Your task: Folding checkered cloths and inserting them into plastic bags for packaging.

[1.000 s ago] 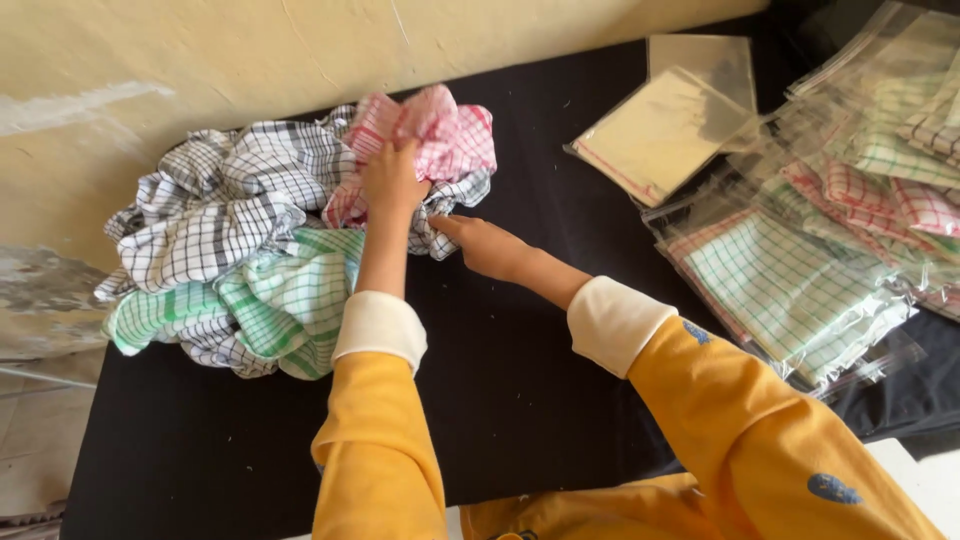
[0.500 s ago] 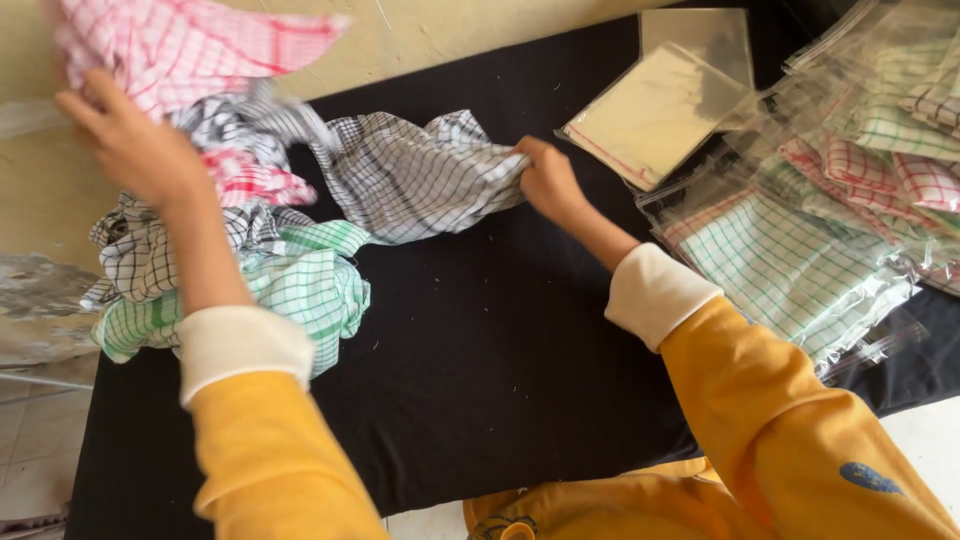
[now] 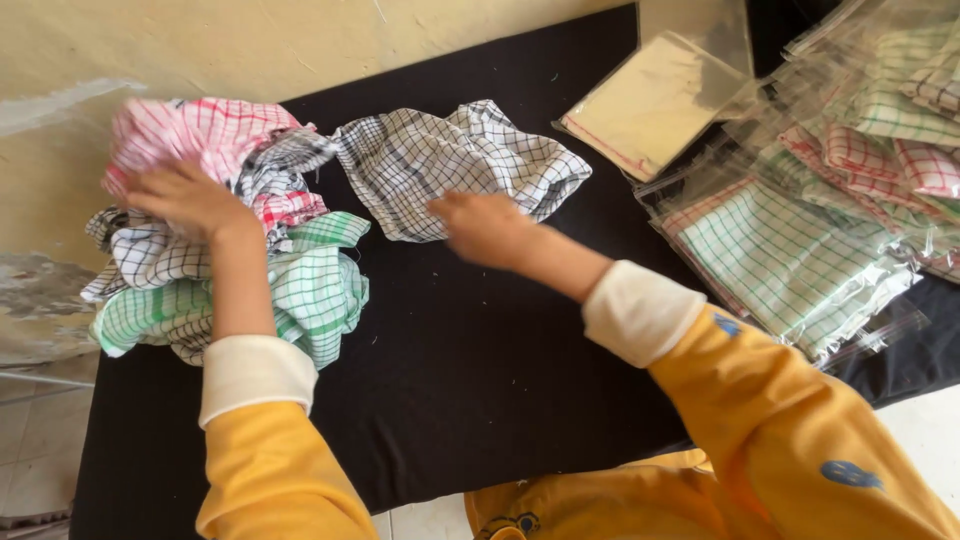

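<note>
The right hand [image 3: 487, 228] lies flat, fingers open, on the black-checked cloth [image 3: 455, 160] – spread on the black table [image 3: 480, 400]. The left hand [image 3: 185, 198] presses the cloth pile [image 3: 220, 250]; its grip is blurred – I cannot tell. Smooth it gently, from middle outward.

Soft checked woven cloths [image 3: 455, 160], matt black table cover [image 3: 480, 380], glossy plastic bags [image 3: 800, 260]

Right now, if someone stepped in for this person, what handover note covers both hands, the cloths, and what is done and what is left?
Left hand: resting on the heap of crumpled checked cloths, by the pink checked cloth; grip unclear.
Right hand: at the near edge of the black-and-white checked cloth, lying apart from the heap on the black table cover, still rumpled.
Done: bagged cloths stacked at the right, flat clear bags beside them.
Left: the separated cloth and the heap are unbagged.
</note>
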